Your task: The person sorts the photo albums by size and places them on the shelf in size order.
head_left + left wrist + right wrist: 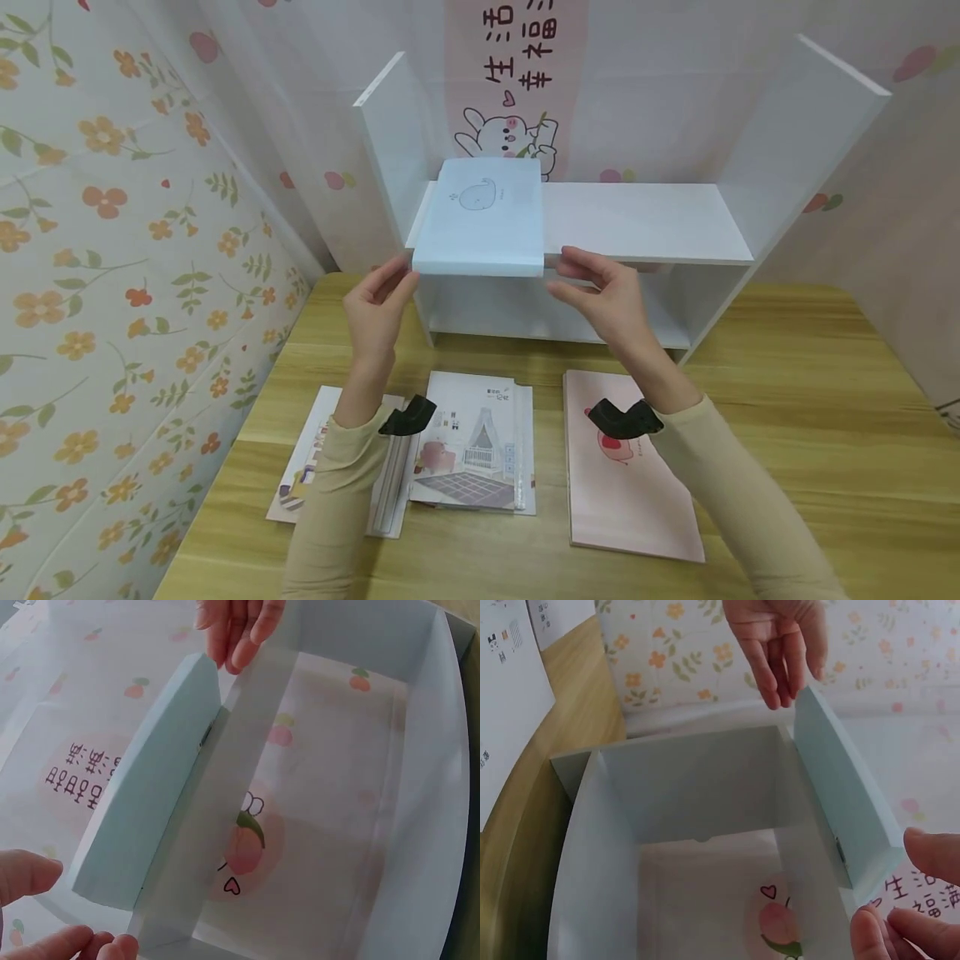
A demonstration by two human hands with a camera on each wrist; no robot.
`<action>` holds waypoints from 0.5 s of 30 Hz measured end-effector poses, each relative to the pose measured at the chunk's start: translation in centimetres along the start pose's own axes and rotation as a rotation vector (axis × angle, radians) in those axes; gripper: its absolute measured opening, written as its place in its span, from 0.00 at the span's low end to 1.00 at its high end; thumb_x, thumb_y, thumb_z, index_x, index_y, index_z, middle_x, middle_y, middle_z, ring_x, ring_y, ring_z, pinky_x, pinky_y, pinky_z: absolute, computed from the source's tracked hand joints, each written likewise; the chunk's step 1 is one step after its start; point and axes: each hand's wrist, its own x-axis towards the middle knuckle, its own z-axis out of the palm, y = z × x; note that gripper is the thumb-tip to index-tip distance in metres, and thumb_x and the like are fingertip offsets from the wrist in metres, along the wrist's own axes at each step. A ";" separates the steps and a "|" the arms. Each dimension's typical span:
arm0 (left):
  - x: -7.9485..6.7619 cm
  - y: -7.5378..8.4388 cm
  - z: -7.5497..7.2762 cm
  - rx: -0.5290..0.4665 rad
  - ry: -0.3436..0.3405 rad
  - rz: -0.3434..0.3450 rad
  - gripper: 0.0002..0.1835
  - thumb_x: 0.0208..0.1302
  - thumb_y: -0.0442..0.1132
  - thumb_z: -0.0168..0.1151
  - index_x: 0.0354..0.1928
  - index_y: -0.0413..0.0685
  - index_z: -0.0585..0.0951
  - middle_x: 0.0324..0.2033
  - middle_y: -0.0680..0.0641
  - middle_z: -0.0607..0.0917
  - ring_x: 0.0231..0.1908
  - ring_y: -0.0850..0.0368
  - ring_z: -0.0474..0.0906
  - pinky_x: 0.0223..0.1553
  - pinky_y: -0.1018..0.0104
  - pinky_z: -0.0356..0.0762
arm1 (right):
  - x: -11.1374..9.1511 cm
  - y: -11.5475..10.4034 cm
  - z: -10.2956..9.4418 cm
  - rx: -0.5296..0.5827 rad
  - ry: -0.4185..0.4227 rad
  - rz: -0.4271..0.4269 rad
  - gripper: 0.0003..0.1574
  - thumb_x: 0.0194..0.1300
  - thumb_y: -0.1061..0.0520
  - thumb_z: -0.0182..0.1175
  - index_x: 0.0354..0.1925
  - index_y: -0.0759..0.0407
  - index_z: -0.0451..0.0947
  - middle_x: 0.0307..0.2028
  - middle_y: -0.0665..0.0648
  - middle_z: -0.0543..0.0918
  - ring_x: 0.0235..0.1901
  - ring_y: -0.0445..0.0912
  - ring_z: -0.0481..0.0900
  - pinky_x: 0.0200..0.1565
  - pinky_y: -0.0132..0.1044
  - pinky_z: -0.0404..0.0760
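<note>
A thick light blue book (491, 212) with a whale drawing lies flat on the upper board of a white shelf (637, 221), at its left end. The book's near edge juts slightly past the board. My left hand (378, 304) is beside the book's front left corner, thumb and fingers apart. By the front right corner, a small gap from the book, is my right hand (600, 292), its fingers loosely bent with nothing between them. The left wrist view shows the book's smooth edge (150, 787) between both hands; the right wrist view shows the same edge (844, 780).
On the wooden table (795, 417), a pink book (630, 500) with an elephant drawing lies at right. White illustrated books (468, 442) lie at the middle, with more (390, 492) partly under my left forearm. Upright side panels (810, 142) flank the shelf. Patterned curtains (135, 250) hang left and behind.
</note>
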 end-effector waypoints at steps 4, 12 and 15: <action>-0.8 -0.1 -0.5 0.002 -0.010 -0.046 0.17 0.58 0.26 0.62 0.49 0.26 0.78 0.40 0.44 0.83 0.41 0.62 0.80 0.47 0.71 0.77 | -0.8 0.3 -0.2 0.022 -0.007 0.012 0.31 0.57 0.64 0.65 0.59 0.68 0.71 0.53 0.64 0.77 0.50 0.44 0.76 0.50 0.26 0.75; -2.5 -0.6 -0.5 0.034 -0.095 -0.097 0.16 0.59 0.27 0.62 0.50 0.30 0.79 0.45 0.38 0.82 0.43 0.60 0.80 0.48 0.70 0.76 | -1.9 0.6 -0.9 0.005 0.004 -0.008 0.31 0.56 0.66 0.66 0.58 0.68 0.71 0.52 0.63 0.77 0.47 0.39 0.77 0.48 0.25 0.75; -2.7 -0.7 -0.3 0.027 -0.106 -0.094 0.16 0.59 0.26 0.62 0.49 0.27 0.78 0.46 0.33 0.81 0.42 0.61 0.80 0.47 0.71 0.77 | -2.2 0.6 -1.0 0.010 0.004 -0.009 0.31 0.56 0.66 0.66 0.58 0.69 0.71 0.52 0.63 0.77 0.47 0.40 0.78 0.48 0.25 0.75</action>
